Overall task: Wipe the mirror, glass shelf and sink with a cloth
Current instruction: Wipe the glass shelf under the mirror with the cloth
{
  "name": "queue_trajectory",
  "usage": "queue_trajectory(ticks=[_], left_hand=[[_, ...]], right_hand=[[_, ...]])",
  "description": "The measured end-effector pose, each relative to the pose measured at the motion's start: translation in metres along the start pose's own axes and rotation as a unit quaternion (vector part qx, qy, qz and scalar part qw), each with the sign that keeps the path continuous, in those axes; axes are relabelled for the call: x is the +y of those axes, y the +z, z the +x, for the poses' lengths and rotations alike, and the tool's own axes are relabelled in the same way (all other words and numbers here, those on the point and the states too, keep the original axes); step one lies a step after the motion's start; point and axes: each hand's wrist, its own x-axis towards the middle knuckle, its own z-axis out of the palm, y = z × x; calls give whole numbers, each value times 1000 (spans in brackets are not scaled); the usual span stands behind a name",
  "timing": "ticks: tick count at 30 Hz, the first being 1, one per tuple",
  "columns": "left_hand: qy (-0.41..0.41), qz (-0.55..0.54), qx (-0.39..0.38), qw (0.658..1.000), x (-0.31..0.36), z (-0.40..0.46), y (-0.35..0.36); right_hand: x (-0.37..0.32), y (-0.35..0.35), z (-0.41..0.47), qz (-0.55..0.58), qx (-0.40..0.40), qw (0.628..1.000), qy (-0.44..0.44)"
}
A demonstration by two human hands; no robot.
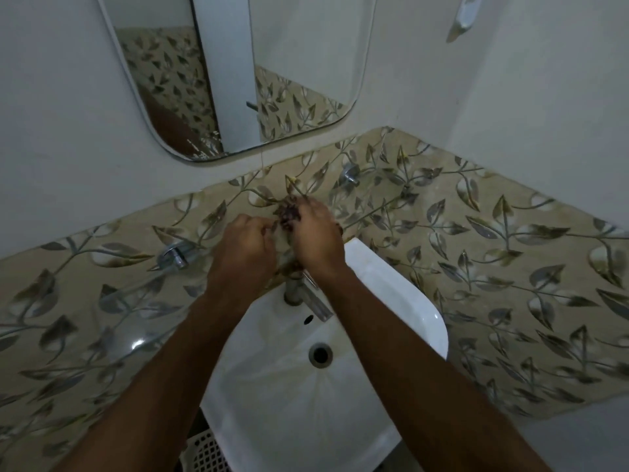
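A small dark patterned cloth (289,212) is bunched between both hands, just above the tap (308,298) at the back of the white sink (401,301). My left hand (243,253) grips the cloth's left side and my right hand (316,238) closes over its right side. The clear glass shelf (139,335) runs along the tiled wall on two metal brackets (174,256), and my hands are at its level. The rounded mirror (238,80) hangs on the white wall above. Most of the cloth is hidden by my fingers.
Leaf-patterned tiles (493,267) cover the wall behind the sink and round the corner on the right. A white fitting (465,13) is fixed high on the right wall. A white lattice basket (204,451) sits below the sink's left edge. The drain (320,353) is uncovered.
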Motion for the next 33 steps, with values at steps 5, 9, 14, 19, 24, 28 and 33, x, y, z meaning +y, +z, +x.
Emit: queue_trajectory(ticks=[5, 9, 14, 19, 24, 28, 33], left_hand=[[6, -20, 15, 1000, -3, -3, 4], [10, -13, 21, 1000, -1, 1, 10], [21, -34, 41, 998, 1, 11, 6], [75, -19, 55, 996, 2, 11, 7], [80, -27, 50, 995, 3, 12, 13], [61, -36, 8, 997, 8, 18, 15], [34, -18, -25, 999, 11, 22, 22]], right_hand=[[29, -17, 3, -70, 56, 980, 176], [1, 4, -24, -35, 36, 998, 48], [-8, 8, 1, 51, -25, 997, -46], [28, -7, 24, -7, 46, 998, 48], [3, 17, -14, 3, 51, 999, -16], [7, 13, 10, 35, -15, 998, -55], [46, -9, 47, 3, 23, 999, 43]])
